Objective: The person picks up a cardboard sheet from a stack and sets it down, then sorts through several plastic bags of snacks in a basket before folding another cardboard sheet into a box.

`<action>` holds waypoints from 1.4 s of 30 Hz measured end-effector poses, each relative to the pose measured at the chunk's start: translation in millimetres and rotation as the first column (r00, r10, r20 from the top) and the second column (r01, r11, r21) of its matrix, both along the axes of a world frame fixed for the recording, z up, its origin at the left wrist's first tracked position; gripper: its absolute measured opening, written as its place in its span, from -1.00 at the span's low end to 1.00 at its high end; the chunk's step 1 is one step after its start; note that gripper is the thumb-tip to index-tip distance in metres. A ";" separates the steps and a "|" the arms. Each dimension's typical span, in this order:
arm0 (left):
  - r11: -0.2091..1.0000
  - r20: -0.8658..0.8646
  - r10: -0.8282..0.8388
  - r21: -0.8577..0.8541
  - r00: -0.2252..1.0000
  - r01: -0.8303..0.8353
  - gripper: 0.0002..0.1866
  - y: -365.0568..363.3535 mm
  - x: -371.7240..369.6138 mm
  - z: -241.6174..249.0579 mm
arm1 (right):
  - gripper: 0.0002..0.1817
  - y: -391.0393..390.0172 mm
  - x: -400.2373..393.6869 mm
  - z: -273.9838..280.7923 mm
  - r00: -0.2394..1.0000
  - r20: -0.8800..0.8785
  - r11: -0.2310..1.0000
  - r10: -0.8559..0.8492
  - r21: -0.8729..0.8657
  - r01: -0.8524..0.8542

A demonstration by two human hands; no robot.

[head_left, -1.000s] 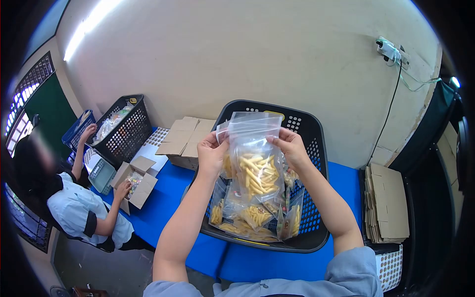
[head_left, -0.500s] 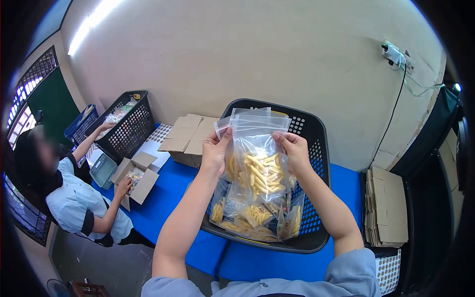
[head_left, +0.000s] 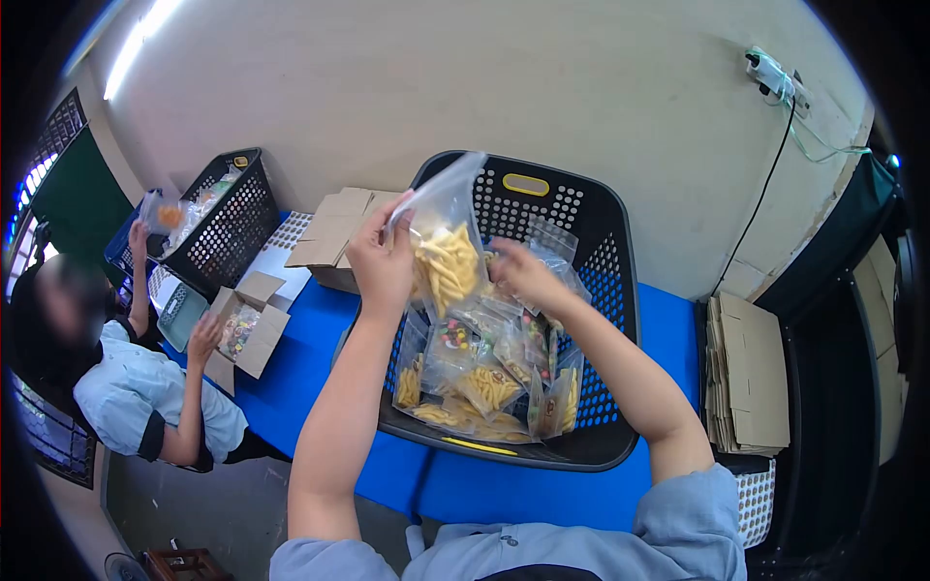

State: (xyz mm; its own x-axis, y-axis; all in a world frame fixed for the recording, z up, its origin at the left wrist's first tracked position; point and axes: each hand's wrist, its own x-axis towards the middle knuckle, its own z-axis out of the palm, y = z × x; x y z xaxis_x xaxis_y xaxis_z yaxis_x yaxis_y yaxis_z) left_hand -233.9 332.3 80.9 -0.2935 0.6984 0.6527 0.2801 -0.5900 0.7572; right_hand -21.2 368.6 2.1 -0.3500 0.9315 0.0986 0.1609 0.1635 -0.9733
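My left hand (head_left: pixel 386 254) is closed on the top edge of a clear zip bag (head_left: pixel 448 261) filled with pale yellow snack sticks. The bag hangs tilted over the left part of a black perforated basket (head_left: pixel 628 290). Inside the basket, my right hand (head_left: pixel 523 274) is over the packed bags, its fingers smeared by motion. Close beneath it lie several clear bags, some with colourful sweets (head_left: pixel 460 336). Further bags of yellow sticks (head_left: pixel 489 387) rest toward the basket's front.
A cardboard box (head_left: pixel 334 232) stands left of the basket on the blue table (head_left: pixel 320 339). Farther left, a co-worker (head_left: pixel 160 387) handles a bag beside an open carton (head_left: pixel 262 339) and another black basket (head_left: pixel 232 223). Flattened cardboard (head_left: pixel 751 373) is stacked at right.
My right hand has let go of the bag and moved down into the basket. My left hand has swung the bag leftward and tilted it. The co-worker has lifted a bag.
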 end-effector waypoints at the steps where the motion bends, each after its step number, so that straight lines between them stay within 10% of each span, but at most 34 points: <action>1: 0.999 0.016 0.028 0.041 0.999 -0.029 -0.78 0.0 -0.9 2.6 | -0.51 -1.3 1.7 -15.0 0.887 0.432 0.980 0.161 0.033 -0.194; 2: 0.998 -0.009 0.048 0.050 0.999 -0.048 -0.78 1.9 -3.5 1.9 | -0.42 -1.3 3.7 -29.1 0.576 0.778 0.926 0.251 -0.020 -0.376; 4: 0.995 -0.066 0.090 0.036 0.994 -0.088 -0.78 0.7 -4.8 2.4 | -0.19 -9.1 4.2 -33.9 0.012 0.775 0.617 0.632 -0.493 -0.613; 7: 0.992 -0.158 0.127 0.019 0.979 -0.126 -0.79 -2.0 -5.2 3.4 | -0.20 -14.0 6.7 -22.5 -0.146 0.736 0.520 0.661 -0.590 -0.618; 12: 0.994 -0.190 0.107 0.048 0.976 -0.100 -0.80 2.1 -5.8 -0.5 | -0.20 -20.9 -13.5 -58.5 -0.051 0.500 0.378 0.865 -0.713 -0.590; 14: 0.995 -0.181 0.086 0.058 0.980 -0.076 -0.81 2.0 -4.9 0.3 | -0.24 -38.6 -21.4 -88.7 0.289 0.643 0.667 0.709 -0.478 -0.572; 17: 0.999 -0.191 0.049 0.025 0.980 -0.045 -0.81 -0.2 -2.4 3.4 | -0.39 -80.1 -28.4 -98.0 0.125 0.944 0.650 0.306 -0.111 -0.751; 23: 1.000 -0.290 -0.009 -0.023 0.957 0.002 -0.79 -4.2 -2.5 4.3 | -0.64 -68.5 -44.9 -115.0 0.061 0.995 0.348 -0.077 0.085 -0.934; 25: 1.000 -0.286 0.012 -0.015 0.958 -0.017 -0.80 -0.9 -4.8 0.6 | -0.73 -41.3 -45.0 -105.0 0.409 0.912 0.653 -0.036 0.331 -0.682; 31: 0.973 -0.151 0.232 0.014 0.961 -0.232 -0.81 10.5 -26.6 -5.6 | -0.55 -1.0 14.7 15.4 0.558 0.816 0.715 -0.151 0.480 -0.508; 33: 0.960 -0.109 0.280 0.022 0.954 -0.279 -0.82 13.1 -29.5 -7.3 | -0.56 10.6 46.4 36.3 0.692 0.722 0.931 -0.002 0.255 -0.263; 35: 0.945 -0.090 0.327 0.027 0.941 -0.326 -0.80 14.0 -30.0 -9.0 | -0.60 17.7 70.6 44.1 0.900 0.373 0.942 -0.225 0.319 0.103; 39: 0.939 -0.075 0.335 0.104 0.939 -0.327 -0.73 16.2 -26.7 -11.0 | -0.73 46.4 113.8 41.1 0.825 0.040 0.788 -0.564 0.325 0.523; 42: 0.936 0.004 0.348 -0.055 0.937 -0.348 -0.57 15.4 -17.0 -9.4 | -0.70 42.2 109.0 52.3 0.718 -0.505 0.817 -0.480 0.040 0.575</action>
State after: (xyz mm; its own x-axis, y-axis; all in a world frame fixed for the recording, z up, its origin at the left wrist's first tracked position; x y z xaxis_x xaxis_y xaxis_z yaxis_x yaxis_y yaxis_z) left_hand -250.9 347.7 71.4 -0.5331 0.5843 0.6119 0.4502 -0.4165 0.7899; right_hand 87.7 410.9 54.4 0.3231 0.8978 0.2994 -0.1731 0.3671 -0.9139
